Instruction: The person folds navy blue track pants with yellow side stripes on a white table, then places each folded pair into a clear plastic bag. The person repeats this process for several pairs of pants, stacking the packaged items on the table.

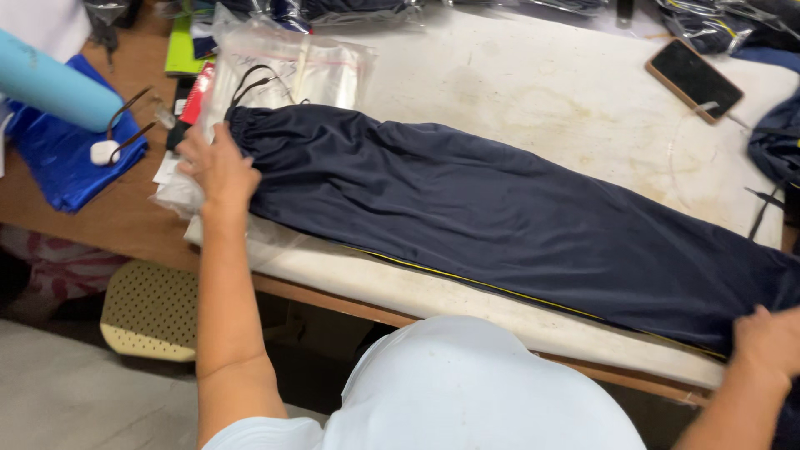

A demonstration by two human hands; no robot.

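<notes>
Lying lengthwise across table (533,92), navy trousers (500,217), waistband left

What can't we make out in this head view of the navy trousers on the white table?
- Head view: hem end of the navy fabric trousers, cut off by the right edge.
- Right hand, fingers partly out of frame.
- Left hand palm contact with the waistband, hidden by the hand itself.
- Clear plastic bags, contents blurred.

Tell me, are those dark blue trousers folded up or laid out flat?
Laid out full length. The navy trousers stretch across the white table, left hand on the waistband, right hand at the leg end.
</notes>
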